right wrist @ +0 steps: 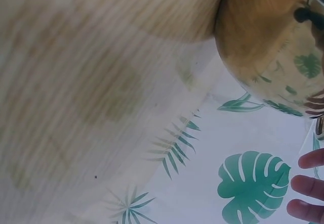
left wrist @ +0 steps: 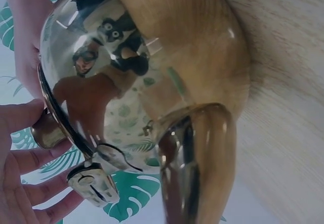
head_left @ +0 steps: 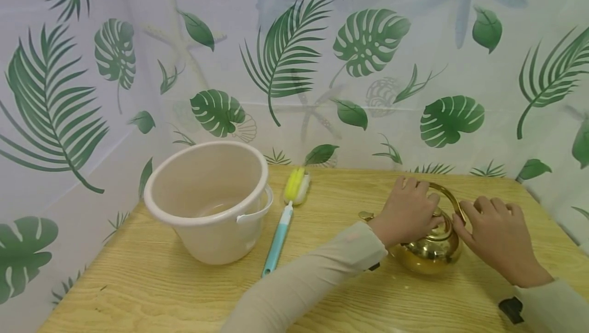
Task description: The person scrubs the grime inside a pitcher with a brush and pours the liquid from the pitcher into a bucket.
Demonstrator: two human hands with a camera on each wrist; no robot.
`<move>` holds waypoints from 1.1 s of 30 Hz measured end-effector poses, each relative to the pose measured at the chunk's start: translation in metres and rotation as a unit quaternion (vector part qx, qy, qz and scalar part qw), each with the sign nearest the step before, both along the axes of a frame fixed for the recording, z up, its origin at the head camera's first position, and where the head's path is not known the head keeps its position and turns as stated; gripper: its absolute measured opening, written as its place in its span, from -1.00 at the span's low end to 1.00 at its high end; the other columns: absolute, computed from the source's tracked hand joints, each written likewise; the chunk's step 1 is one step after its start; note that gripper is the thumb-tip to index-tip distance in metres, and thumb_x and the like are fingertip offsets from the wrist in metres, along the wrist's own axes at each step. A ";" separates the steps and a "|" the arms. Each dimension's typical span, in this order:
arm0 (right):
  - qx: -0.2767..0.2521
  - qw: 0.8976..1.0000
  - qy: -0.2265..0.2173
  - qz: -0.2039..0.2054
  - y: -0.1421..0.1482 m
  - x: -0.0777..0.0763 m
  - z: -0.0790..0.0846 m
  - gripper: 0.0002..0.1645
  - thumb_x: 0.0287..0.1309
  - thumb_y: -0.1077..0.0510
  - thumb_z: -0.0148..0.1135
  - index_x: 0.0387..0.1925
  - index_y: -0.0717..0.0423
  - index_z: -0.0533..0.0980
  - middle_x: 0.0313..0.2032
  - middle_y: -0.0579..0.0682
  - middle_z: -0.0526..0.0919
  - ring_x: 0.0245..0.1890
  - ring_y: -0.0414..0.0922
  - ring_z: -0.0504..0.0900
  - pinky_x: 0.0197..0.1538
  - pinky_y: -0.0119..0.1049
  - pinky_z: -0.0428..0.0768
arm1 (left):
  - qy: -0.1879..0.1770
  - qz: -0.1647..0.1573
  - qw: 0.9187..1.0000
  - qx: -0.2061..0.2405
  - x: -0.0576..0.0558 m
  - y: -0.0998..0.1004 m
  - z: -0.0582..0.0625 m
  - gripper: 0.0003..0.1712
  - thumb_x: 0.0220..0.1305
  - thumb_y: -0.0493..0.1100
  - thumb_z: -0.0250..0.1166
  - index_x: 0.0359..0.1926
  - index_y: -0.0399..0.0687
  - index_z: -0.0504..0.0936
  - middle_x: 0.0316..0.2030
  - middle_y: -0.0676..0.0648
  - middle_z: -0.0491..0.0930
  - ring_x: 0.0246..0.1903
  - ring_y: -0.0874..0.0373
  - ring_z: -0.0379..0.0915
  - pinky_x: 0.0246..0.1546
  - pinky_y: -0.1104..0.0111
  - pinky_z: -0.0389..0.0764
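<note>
A shiny gold-coloured kettle (head_left: pixel 428 260) stands on the wooden table, its spout (left wrist: pixel 200 158) large in the left wrist view. My left hand (head_left: pixel 407 215) reaches over the top and pinches the lid knob (left wrist: pixel 48 133) between thumb and fingers. On the kettle's right side, my right hand (head_left: pixel 499 236) holds the arched handle (head_left: pixel 446 194) near its lower end, thumb on the near side. Several fingertips (right wrist: pixel 309 184) of that hand show at the edge of the right wrist view, beside the kettle's round body. The lid is partly hidden under my left hand.
A cream bucket (head_left: pixel 207 220) with a white handle stands on the left of the table. Between bucket and kettle lies a brush (head_left: pixel 278 241) with a blue handle and a yellow and white sponge head. Behind the table hangs a leaf-patterned sheet (head_left: pixel 294 82).
</note>
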State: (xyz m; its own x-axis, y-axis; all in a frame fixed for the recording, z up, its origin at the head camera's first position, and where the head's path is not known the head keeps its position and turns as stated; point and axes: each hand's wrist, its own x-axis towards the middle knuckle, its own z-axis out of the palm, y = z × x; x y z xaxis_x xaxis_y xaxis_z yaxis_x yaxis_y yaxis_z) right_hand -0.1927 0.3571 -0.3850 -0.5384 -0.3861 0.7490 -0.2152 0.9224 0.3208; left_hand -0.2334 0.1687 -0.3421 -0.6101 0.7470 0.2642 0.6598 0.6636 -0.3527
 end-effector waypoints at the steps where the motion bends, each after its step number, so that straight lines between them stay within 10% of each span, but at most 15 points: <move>1: -0.001 1.000 -0.002 0.000 0.000 0.000 0.000 -0.20 0.34 -0.27 -0.47 -0.39 0.26 0.49 -0.57 0.22 0.49 -0.57 0.18 0.48 -0.51 0.09 0.38 | 0.003 -0.002 1.000 0.003 0.000 0.000 0.000 -0.50 0.34 0.35 -0.18 0.09 0.34 0.48 0.11 0.15 0.45 0.13 0.20 0.35 0.23 0.27 0.26; 12: 0.007 1.000 -0.021 -0.002 0.004 -0.002 -0.005 -0.15 0.36 -0.27 -0.60 -0.36 0.29 0.46 -0.55 0.23 0.50 -0.54 0.20 0.49 -0.44 0.15 0.40 | 0.064 -0.034 0.996 0.051 0.000 -0.007 0.008 -0.51 0.32 0.36 -0.12 -0.11 0.25 0.58 -0.08 0.15 0.52 -0.05 0.23 0.42 0.04 0.31 0.35; 33: -0.008 1.000 -0.009 -0.008 0.004 -0.003 -0.005 -0.26 0.28 -0.21 -0.42 -0.34 0.29 0.51 -0.54 0.24 0.54 -0.52 0.21 0.52 -0.41 0.14 0.41 | 0.066 -0.005 0.994 0.087 -0.009 -0.050 0.046 -0.51 0.27 0.39 -0.06 -0.16 0.22 0.56 -0.01 0.12 0.49 0.03 0.18 0.38 0.17 0.24 0.29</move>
State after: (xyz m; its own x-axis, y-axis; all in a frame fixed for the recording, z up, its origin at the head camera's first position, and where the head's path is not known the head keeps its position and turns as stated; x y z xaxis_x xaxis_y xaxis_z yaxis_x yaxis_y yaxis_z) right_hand -0.1959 0.3606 -0.3905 -0.5583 -0.3660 0.7446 -0.2063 0.9305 0.3027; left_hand -0.2421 0.1187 -0.2959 -0.5546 0.6887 0.4671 0.6218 0.7160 -0.3174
